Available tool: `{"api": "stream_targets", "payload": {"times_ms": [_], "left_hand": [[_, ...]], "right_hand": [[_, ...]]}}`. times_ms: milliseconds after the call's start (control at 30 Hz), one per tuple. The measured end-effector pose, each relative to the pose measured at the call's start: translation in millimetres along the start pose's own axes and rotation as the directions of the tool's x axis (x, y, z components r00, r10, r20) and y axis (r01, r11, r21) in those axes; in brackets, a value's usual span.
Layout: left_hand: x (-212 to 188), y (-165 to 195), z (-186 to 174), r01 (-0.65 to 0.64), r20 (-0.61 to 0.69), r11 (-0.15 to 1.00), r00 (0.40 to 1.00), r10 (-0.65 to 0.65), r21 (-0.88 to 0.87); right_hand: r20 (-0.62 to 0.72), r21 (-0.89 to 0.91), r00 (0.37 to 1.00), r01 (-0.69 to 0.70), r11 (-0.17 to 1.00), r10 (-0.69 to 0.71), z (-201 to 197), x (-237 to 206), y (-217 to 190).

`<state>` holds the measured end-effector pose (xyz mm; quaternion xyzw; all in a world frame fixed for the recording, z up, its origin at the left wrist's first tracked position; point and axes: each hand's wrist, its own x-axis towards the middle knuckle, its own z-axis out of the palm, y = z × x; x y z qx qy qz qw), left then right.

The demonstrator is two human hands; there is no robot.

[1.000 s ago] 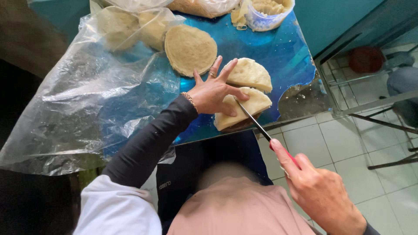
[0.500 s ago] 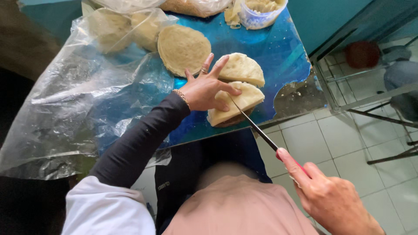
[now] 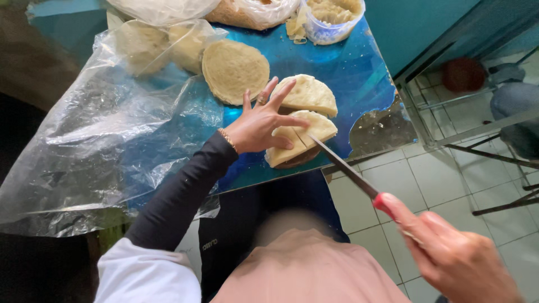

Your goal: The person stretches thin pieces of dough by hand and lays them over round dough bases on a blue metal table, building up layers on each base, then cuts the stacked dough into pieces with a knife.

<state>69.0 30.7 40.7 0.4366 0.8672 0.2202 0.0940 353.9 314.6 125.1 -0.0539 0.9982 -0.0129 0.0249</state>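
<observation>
Pressing crumbly half-round flatbread stack [image 3: 300,143], steel knife [image 3: 342,166] slicing.

The left hand [image 3: 259,124] wears a finger ring and a gold bracelet, over a black sleeve [image 3: 177,196] with white upper part.

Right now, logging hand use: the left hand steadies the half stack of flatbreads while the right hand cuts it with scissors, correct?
Not scissors. In the head view the right hand cuts with a knife; the left hand does steady the half stack of flatbreads.
</observation>
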Motion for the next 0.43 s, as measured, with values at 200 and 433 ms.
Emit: {"api": "stream_targets", "payload": {"times_ms": [200, 433], "left_hand": [[-32.2, 1.9, 33.9, 0.005, -0.456, 0.99, 0.887, -0.071, -0.143], [-45.0, 17.4, 60.8, 0.095, -0.55, 0.957, 0.8, -0.238, -0.276]], "right_hand": [[-0.192, 0.124, 0.979, 0.097, 0.988, -0.072, 12.9, 40.2, -38.3], [-0.147, 0.05, 0.985, 0.102, 0.993, -0.094, 11.7, 46.7, -47.0]]}}
